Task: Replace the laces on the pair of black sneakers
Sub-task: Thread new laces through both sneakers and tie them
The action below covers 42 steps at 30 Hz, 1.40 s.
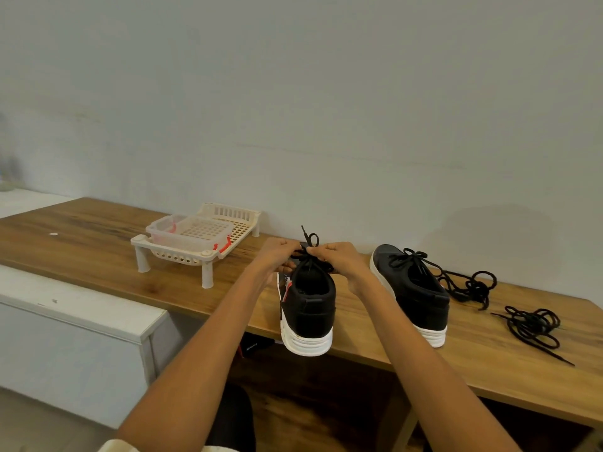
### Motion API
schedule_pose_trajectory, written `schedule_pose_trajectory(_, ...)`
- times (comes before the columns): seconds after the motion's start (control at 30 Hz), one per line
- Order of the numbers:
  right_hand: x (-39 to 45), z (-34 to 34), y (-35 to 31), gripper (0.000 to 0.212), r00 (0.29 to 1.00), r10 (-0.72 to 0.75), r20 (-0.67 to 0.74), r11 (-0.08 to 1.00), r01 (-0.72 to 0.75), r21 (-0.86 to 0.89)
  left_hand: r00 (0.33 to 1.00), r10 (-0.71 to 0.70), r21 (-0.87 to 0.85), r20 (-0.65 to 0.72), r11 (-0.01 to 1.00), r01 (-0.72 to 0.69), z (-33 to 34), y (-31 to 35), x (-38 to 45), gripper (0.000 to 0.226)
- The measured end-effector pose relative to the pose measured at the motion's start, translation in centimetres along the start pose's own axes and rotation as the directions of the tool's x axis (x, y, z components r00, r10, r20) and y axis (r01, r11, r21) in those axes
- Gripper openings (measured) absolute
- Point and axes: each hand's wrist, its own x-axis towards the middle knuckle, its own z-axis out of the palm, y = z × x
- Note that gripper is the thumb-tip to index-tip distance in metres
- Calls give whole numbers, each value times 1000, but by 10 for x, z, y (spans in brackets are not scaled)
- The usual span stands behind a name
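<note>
Two bare forearms reach up from the bottom edge, and between them the left hand [277,256] and right hand [342,259] each curl their fingers round the black lace [310,246] of the near sneaker [308,305], pinching its loops above the tongue. That sneaker sits at the front edge of the wooden bench [98,243], heel and white sole hanging over the edge toward the camera. Behind the bench rises a plain pale wall [326,93]; a white cabinet [81,314] stands lower at the left. There are two black sneakers: the second sneaker [414,288] rests just right of the hands, laced (bow tied). Two loose black laces lie toward the right end: one tangled lace [470,285] touching that sneaker, another coiled lace [532,324] nearer the front edge. One cream rack [202,252] at the back left carries one clear basket [189,231].
</note>
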Motion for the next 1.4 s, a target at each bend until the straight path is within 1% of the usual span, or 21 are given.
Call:
schedule_pose_trajectory(0.07,-1,-1,0,25,1000,18,4,999,-18,26,999,-36,-32,-15,999,35,3,1,0,15)
schedule_pose_trajectory(0.2,-1,-2,0,21,1000,12,17,1000,-12,2,997,-73,-42,-5,996,73,4,2,1,15)
schedule_pose_trajectory(0.27,-2,-3,0,21,1000,5,24,1000,-5,-5,998,-39,13,38,999,39,1,3,3,14)
schedule_pose_trajectory(0.37,-4,-5,0,21,999,-23,33,1000,23,-19,992,24,92,127,995,-36,-8,2,7,17)
schedule_pose_trajectory(0.47,-5,-6,0,20,998,-43,49,999,45,-27,984,31,124,176,991,-54,-15,2,6,12)
schedule_pose_trajectory(0.57,-4,-6,1,19,998,-51,44,998,53,-30,990,34,158,137,986,-56,-13,3,6,13)
schedule_pose_trajectory(0.67,-3,-5,0,18,998,-55,44,998,57,-35,999,22,196,33,980,-28,-5,5,7,16)
schedule_pose_trajectory(0.73,-3,-5,-1,18,998,-50,48,998,51,-38,1000,-4,179,-15,984,7,-1,7,8,21)
schedule_pose_trajectory(0.9,-2,-6,1,19,998,-38,50,999,40,-34,998,-43,140,-55,989,50,5,9,8,27)
schedule_pose_trajectory(1.0,-1,-7,1,19,997,-40,59,999,42,-34,999,6,153,-37,988,-1,3,8,7,24)
schedule_pose_trajectory(1.1,-1,-7,3,18,997,-46,65,999,47,-24,997,44,199,62,978,-55,-6,7,6,24)
schedule_pose_trajectory(1.17,0,-7,4,18,997,-48,66,998,50,-25,993,50,209,104,975,-71,-9,6,6,23)
schedule_pose_trajectory(1.23,0,-7,5,18,996,-54,70,998,56,-31,994,60,204,95,976,-79,-9,6,7,22)
schedule_pose_trajectory(1.3,1,-7,6,18,996,-59,64,998,62,-34,996,73,200,58,976,-83,-7,6,8,20)
schedule_pose_trajectory(1.4,3,-7,7,18,996,-64,59,997,66,-29,998,63,149,-2,987,-62,-3,2,9,23)
